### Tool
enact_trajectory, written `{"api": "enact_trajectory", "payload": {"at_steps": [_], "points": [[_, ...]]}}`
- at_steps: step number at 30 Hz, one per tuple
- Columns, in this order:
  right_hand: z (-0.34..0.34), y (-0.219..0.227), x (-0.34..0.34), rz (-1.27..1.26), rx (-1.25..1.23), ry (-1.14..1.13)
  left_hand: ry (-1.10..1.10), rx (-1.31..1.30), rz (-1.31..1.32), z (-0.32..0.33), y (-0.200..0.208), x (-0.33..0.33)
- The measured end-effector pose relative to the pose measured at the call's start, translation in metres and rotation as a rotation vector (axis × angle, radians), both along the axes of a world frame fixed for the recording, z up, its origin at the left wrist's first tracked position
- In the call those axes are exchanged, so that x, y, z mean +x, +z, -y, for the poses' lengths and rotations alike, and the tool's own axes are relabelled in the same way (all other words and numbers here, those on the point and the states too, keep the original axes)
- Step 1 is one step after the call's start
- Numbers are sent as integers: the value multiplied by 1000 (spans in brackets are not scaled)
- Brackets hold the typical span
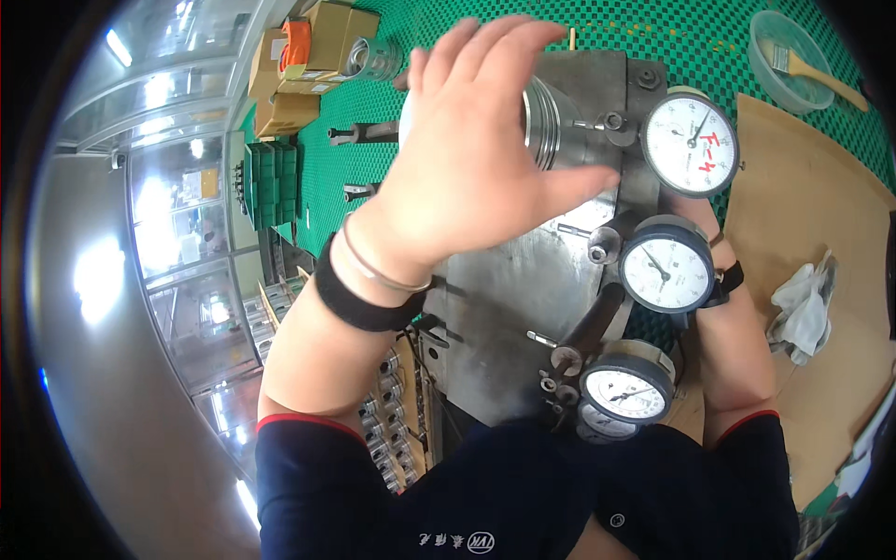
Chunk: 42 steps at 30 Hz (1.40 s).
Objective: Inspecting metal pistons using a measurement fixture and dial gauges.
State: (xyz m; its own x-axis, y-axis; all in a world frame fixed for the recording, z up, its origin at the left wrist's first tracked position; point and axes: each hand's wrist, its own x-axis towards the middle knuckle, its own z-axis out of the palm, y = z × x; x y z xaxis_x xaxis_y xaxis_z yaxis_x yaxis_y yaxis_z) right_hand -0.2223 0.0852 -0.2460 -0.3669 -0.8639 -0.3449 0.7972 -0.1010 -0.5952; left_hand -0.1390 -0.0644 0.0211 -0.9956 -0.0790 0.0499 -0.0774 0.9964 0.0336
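My left hand is open, its fingers stretched out and the thumb spread wide, over a shiny grooved metal cylinder that looks like a piston. The palm hides most of this part, so I cannot tell whether it touches. The cylinder is on a flat grey steel gauging fixture. Dial gauges line the fixture's right side: an upper one with a red handwritten mark, a middle one, and a lower one. Behind the upper and middle dials is my right hand, its fingers hidden.
A sheet of brown cardboard carries a crumpled whitish glove or cloth. A clear plastic tub holds a brush. Cardboard boxes and green crates stand left. Rows of metal parts are at lower left.
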Motion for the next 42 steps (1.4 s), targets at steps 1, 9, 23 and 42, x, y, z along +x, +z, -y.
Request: {"api": "enact_trajectory", "payload": {"at_steps": [1,9,23,42], "points": [[0,-1,-1,1,1,-2,116,23,-31,-4,0,2],[6,28,1,14,-1,-41,90,-14,79,5,10,9],[14,21,11,91,2,-214,-131,-8,37,3,13,-1],[8,10,-4,-335,24,-466,-14,285,-76,-4,-2,-5]]}}
